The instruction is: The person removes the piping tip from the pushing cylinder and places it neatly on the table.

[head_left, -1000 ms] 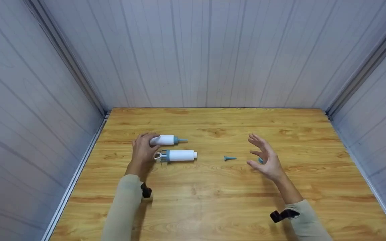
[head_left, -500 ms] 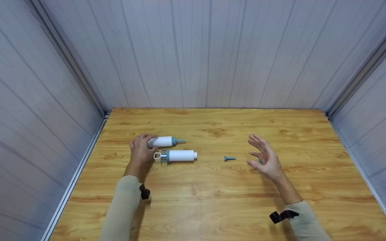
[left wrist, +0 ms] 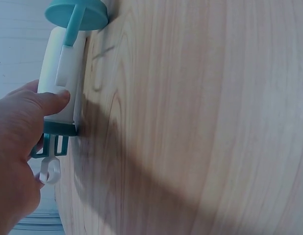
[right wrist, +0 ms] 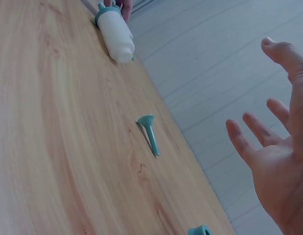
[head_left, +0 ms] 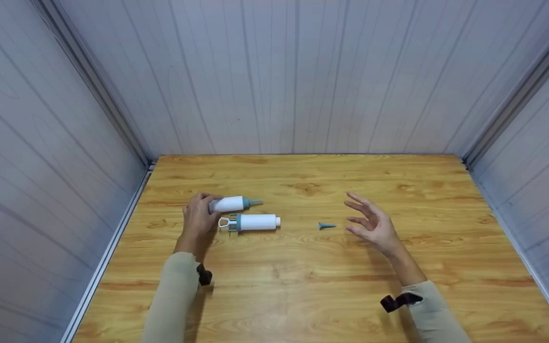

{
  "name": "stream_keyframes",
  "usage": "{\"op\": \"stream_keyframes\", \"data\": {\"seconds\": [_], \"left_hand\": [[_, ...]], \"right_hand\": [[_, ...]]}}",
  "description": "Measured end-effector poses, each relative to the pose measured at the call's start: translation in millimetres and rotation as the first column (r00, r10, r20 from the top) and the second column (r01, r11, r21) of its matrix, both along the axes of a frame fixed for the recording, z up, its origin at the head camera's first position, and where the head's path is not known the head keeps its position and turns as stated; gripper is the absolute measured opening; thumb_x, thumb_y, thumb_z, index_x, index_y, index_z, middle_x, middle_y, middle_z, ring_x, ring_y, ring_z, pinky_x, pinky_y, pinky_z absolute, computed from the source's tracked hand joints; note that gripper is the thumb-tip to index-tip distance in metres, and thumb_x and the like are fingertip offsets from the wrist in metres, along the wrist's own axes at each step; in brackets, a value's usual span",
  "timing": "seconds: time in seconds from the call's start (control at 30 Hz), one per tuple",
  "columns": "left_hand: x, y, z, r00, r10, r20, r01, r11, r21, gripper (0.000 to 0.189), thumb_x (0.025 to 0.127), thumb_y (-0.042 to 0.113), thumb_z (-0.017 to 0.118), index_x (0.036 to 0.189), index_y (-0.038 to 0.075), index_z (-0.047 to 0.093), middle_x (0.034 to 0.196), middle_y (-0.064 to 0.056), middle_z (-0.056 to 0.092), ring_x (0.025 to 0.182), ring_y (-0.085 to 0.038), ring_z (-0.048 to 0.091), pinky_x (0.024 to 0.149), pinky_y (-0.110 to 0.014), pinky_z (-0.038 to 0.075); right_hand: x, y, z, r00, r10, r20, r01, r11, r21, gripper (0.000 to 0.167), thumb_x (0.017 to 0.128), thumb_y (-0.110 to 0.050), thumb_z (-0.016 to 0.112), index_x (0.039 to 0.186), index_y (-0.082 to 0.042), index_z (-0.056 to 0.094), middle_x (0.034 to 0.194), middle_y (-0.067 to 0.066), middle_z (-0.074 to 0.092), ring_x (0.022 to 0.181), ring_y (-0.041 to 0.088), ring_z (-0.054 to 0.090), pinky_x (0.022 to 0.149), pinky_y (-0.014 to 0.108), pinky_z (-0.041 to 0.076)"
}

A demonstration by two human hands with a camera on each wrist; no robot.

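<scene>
My left hand (head_left: 199, 216) grips a white icing syringe (head_left: 229, 204) with a long teal nozzle, which points right and slightly away. In the left wrist view the thumb lies along its barrel, and its white ring handle (left wrist: 49, 171) shows by the palm. Whether it touches the table cannot be told. Just nearer lies a second icing syringe (head_left: 258, 222), its white end without a nozzle. A loose teal nozzle (head_left: 327, 225) lies flat to its right. My right hand (head_left: 377, 228) hovers farther right, fingers apart and holding nothing.
A second teal piece (right wrist: 199, 230) sits at the bottom edge of the right wrist view; the right hand hides it in the head view. Wood-grain table (head_left: 279, 286) underneath, pale panelled walls (head_left: 293, 76) behind and at both sides.
The left hand has shifted a little left and toward me with its syringe, whose nozzle now tilts slightly away. The right hand has drifted slightly left, covering the second teal piece.
</scene>
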State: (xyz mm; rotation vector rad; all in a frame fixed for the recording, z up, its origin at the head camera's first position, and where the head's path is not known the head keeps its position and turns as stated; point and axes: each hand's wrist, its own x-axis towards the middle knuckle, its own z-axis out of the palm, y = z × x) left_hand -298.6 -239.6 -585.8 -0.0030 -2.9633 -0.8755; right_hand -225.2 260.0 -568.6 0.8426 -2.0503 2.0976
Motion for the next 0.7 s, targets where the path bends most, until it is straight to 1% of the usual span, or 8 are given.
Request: {"op": "stream_keyframes", "data": {"seconds": [0.13,0.23,0.37,0.5,0.6,0.7], "left_hand": [[-0.2,-0.4,-1.7,1.0,0.003,-0.019,-0.003,1.0,-0.004,0.042,0.104,0.003,0.076,0.145,0.013,0.076,0.157,-0.024,0.062,0.153,-0.048,0.053,0.128,-0.072,0.034],[-0.3,-0.5,-2.6,0.999,0.0,-0.034,0.0,1.0,-0.007,0.042,0.103,0.0,0.076,0.143,0.013,0.076,0.156,-0.023,0.064,0.152,-0.048,0.055,0.126,-0.072,0.035],[-0.1,-1.1,-2.3,0.999,-0.002,-0.033,0.002,1.0,-0.001,0.043,0.103,0.0,0.076,0.143,0.013,0.076,0.155,-0.022,0.065,0.152,-0.047,0.055,0.126,-0.071,0.036],[1.0,-1.5,-1.1,0.999,-0.004,-0.037,0.004,1.0,0.012,0.042,0.103,-0.001,0.076,0.143,0.013,0.077,0.155,-0.021,0.065,0.151,-0.046,0.056,0.124,-0.068,0.038],[1.7,-2.0,-0.6,0.998,-0.005,-0.061,0.005,1.0,0.014,0.042,0.102,0.0,0.076,0.142,0.013,0.077,0.153,-0.021,0.066,0.149,-0.046,0.057,0.122,-0.067,0.04],[2.4,-3.1,0.0,0.996,-0.004,-0.092,0.005,1.0,0.008,0.042,0.102,-0.001,0.076,0.142,0.011,0.076,0.153,-0.023,0.066,0.148,-0.048,0.058,0.122,-0.068,0.042]], "right_hand": [[-5.0,0.9,0.0,0.996,0.082,-0.046,-0.081,0.996,0.027,0.073,0.096,0.023,0.069,0.164,0.015,0.043,0.175,-0.007,0.054,0.161,0.02,0.055,0.117,0.034,0.06],[-6.8,1.6,0.4,0.992,0.11,-0.063,-0.108,0.993,0.044,0.071,0.096,0.023,0.069,0.162,0.016,0.045,0.174,-0.005,0.055,0.161,0.017,0.055,0.118,0.034,0.06],[-7.5,2.8,0.5,0.992,0.11,-0.064,-0.106,0.992,0.07,0.07,0.096,0.022,0.07,0.161,0.016,0.046,0.174,-0.004,0.056,0.16,0.014,0.056,0.119,0.035,0.059],[-8.4,3.9,-0.5,0.992,0.101,-0.075,-0.095,0.992,0.079,0.067,0.095,0.023,0.07,0.158,0.017,0.048,0.172,0.002,0.058,0.157,0.011,0.057,0.119,0.033,0.059],[-9.2,4.5,-0.4,0.993,0.094,-0.077,-0.088,0.993,0.078,0.064,0.095,0.023,0.07,0.155,0.018,0.051,0.168,0.007,0.06,0.154,0.009,0.059,0.116,0.032,0.061],[-9.4,5.0,0.8,0.995,0.076,-0.061,-0.071,0.994,0.081,0.063,0.094,0.023,0.072,0.153,0.018,0.053,0.161,0.004,0.063,0.149,0.008,0.061,0.112,0.029,0.062]]}}
